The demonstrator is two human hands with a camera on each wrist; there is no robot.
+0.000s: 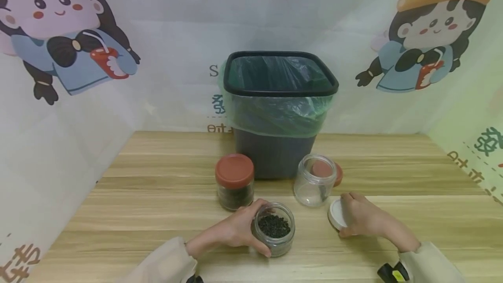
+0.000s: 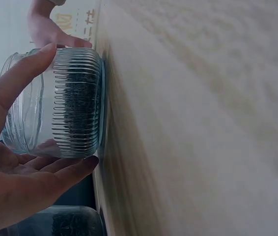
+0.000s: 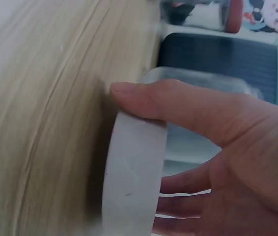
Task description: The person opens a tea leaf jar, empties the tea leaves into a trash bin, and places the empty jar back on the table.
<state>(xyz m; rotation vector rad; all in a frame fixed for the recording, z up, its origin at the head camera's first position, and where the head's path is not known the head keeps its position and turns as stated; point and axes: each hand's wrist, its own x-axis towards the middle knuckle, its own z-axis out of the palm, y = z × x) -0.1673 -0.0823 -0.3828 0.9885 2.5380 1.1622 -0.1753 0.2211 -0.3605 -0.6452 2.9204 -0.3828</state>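
Observation:
My left hand (image 1: 237, 229) grips an uncovered glass jar (image 1: 284, 246) from its left side, thumb in front and fingers behind. Dark loose grains (image 1: 274, 226) lie in it, and the left wrist view shows ribbed glass (image 2: 77, 105) around them. To the right, my right hand (image 1: 363, 216) holds a white round lid (image 1: 336, 214) by its edge, just above the table. The right wrist view has the thumb on the rim of this lid (image 3: 134, 172). Between and behind the hands stands an uncovered clear jar (image 1: 310, 192).
A red-lidded jar (image 1: 234, 174) with dark contents stands behind my left hand. Behind the clear jar lies a red lid (image 1: 338, 174). A dark bin (image 1: 273, 152) with a green liner (image 1: 280, 115) stands at the back of the wooden table (image 1: 157, 195), against a printed cloth backdrop (image 1: 169, 47).

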